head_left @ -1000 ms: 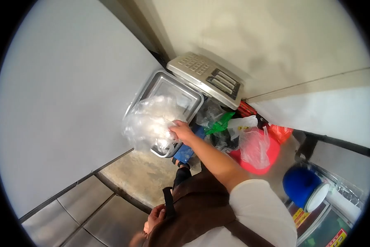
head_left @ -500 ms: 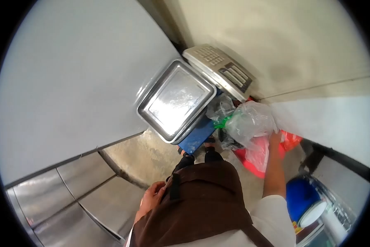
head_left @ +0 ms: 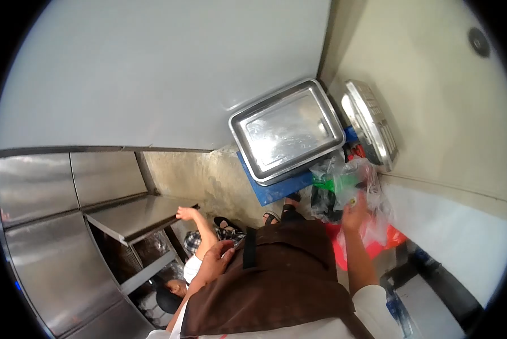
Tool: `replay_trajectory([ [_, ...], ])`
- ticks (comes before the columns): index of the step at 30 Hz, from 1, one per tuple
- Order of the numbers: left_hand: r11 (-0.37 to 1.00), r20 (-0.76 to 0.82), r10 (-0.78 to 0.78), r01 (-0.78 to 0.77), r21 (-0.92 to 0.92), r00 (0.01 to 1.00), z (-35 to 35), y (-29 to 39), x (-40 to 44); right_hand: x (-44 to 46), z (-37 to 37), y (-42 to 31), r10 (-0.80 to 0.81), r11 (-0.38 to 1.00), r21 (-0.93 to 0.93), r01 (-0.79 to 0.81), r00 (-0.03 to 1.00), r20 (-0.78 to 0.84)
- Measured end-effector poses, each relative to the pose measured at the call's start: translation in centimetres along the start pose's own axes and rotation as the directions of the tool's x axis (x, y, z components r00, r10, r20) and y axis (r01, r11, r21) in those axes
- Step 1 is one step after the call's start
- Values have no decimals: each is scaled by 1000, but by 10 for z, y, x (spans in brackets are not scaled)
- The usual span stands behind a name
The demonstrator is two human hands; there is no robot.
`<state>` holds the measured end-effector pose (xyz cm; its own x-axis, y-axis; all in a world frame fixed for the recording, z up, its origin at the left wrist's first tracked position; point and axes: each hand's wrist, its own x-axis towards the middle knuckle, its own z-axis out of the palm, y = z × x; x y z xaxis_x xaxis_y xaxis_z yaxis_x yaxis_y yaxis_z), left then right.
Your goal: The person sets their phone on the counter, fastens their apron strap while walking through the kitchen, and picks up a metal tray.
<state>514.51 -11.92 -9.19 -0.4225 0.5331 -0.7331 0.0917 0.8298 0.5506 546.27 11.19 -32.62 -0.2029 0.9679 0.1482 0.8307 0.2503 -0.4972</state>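
Note:
My right hand (head_left: 355, 213) is closed at the near side of the clear plastic bags (head_left: 372, 181). A small pale-yellow spot shows at its fingertips; what it is I cannot make out. Green plastic (head_left: 322, 183) shows among the bags, and a pink-red basin or bag (head_left: 341, 254) lies below. My left hand (head_left: 218, 261) rests against the brown apron (head_left: 287, 277), its fingers loosely apart with nothing in them. Ahead, a shiny rectangular metal tray (head_left: 290, 133) sits on a blue flat-topped support (head_left: 276, 195).
A scale with a keypad (head_left: 372, 127) leans by the wall, right of the tray. At lower left another person in a dark cap (head_left: 167, 298) crouches, one hand (head_left: 188, 213) at an open steel cabinet door (head_left: 146, 217). A grey panel (head_left: 152, 73) fills the upper left.
The view has turned, shifting tray and scale rightward. My right hand has drawn back from the bags' right side to their near side. The cabinet door stands open and another person has appeared.

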Motion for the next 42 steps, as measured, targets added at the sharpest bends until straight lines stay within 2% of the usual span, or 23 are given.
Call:
replay_trajectory([
  [1, 999, -7, 30, -30, -39, 1000, 1, -18, 1, 2, 9, -18, 77, 992, 80, -96, 974, 211],
  [2, 995, -16, 59, -60, -77, 998, 2, -33, 0, 5, 28, -27, 166, 905, 300, -302, 899, 406],
  [4, 985, -31, 33, -37, -167, 999, 1, -38, -12, 16, 63, -54, 247, 539, 478, -693, 673, 697],
  [5, 991, -63, 31, -40, -131, 997, -3, -34, -20, 23, 74, -76, 271, 314, 470, -825, 553, 788],
  [6, 995, -100, 30, -40, -94, 995, -5, -34, -25, 33, 83, -97, 287, 199, 427, -882, 469, 835],
  [7, 993, -133, -2, -14, -116, 991, -3, -50, -29, 43, 92, -113, 293, 84, 373, -924, 380, 877],
  [8, 980, -175, -55, 20, -197, 983, 0, -61, -37, 52, 101, -128, 279, 120, 365, -923, 384, 880],
  [11, 966, -205, -99, 45, -254, 974, -1, -85, -58, 62, 145, -156, 366, -37, 354, -935, 317, 875],
  [12, 957, -206, -161, 102, -270, 965, -2, -89, -68, 63, 156, -160, 356, -24, 339, -941, 308, 882],
  [15, 928, -203, -273, 202, -312, 941, 2, -110, -86, 70, 174, -165, 529, -156, 377, -913, 245, 813],
  [18, 894, -199, -355, 269, -359, 914, 12, -125, -97, 74, 170, -163, 403, -195, 436, -879, 333, 852],
  [19, 898, -248, -359, 262, -352, 900, 15, -123, -100, 80, 159, -181, 335, -340, 473, -813, 365, 869],
  [22, 871, -295, -425, 297, -393, 856, 31, -113, -107, 91, 162, -169, 145, -196, 370, -908, 346, 927],
  [24, 842, -322, -408, 216, -495, 854, 57, -121, -112, 88, 163, -171, 203, -200, 387, -900, 348, 915],
  [28, 748, -251, -487, 252, -614, 837, 91, -109, -117, 69, 148, -158, 292, -69, 435, -898, 398, 870],
  [30, 762, -282, -503, 265, -591, 817, 88, -90, -118, 58, 143, -145, 330, 66, 420, -905, 417, 847],
  [32, 775, -314, -517, 280, -567, 796, 97, -84, -123, 50, 132, -142, 323, 50, 460, -887, 450, 832],
  [34, 764, -347, -505, 223, -605, 790, 112, -88, -127, 44, 116, -133, 377, 310, 386, -869, 485, 789],
  [36, 763, -349, -505, 218, -609, 789, 117, -83, -131, 41, 104, -121, 277, 326, 405, -854, 496, 823],
  [38, 749, -360, -525, 218, -626, 771, 122, -83, -135, 38, 107, -103, 326, 493, 318, -810, 510, 796],
  [39, 779, -376, -501, 218, -588, 780, 129, -83, -135, 43, 83, -108, 139, 755, 292, -587, 579, 803],
  [41, 781, -413, -523, 225, -583, 745, 139, -82, -142, 45, 65, -110, -3, 837, 327, -439, 594, 805],
  [42, 771, -394, -526, 228, -594, 754, 143, -80, -143, 49, 79, -98, 75, 726, 360, -586, 588, 805],
])
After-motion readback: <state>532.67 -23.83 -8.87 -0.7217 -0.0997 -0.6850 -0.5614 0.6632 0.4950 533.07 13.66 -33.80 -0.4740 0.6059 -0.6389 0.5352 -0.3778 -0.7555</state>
